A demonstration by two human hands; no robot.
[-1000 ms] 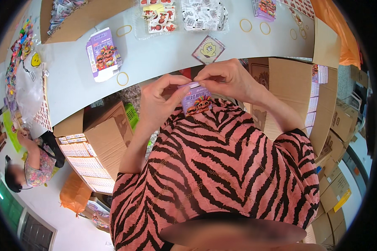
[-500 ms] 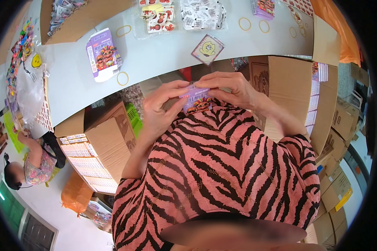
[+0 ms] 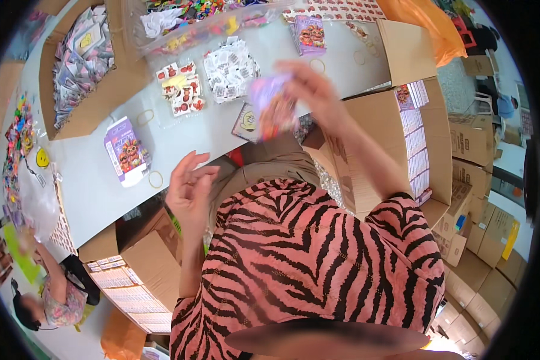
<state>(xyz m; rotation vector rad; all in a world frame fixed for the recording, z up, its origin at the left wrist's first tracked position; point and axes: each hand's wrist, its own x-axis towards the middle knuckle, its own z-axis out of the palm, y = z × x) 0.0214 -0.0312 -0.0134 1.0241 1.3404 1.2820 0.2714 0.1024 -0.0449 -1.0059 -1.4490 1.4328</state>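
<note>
Your right hand (image 3: pixel 313 96) grips the purple box (image 3: pixel 272 107) at twelve o'clock, your left hand (image 3: pixel 187 189), at nine, loosely parted.

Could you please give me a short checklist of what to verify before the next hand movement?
1. Purple box held: ok, it is in the fingers of the right hand.
2. Left hand free: ok, nothing shows in it.
3. Top and bottom flaps of the held box shut: cannot tell, the box is blurred.
4. Square cartoon item at the table edge fully visible: not ok, the held box covers part of it.
5. Carton on the right open at the top: ok, rows of small boxes show inside.
</note>
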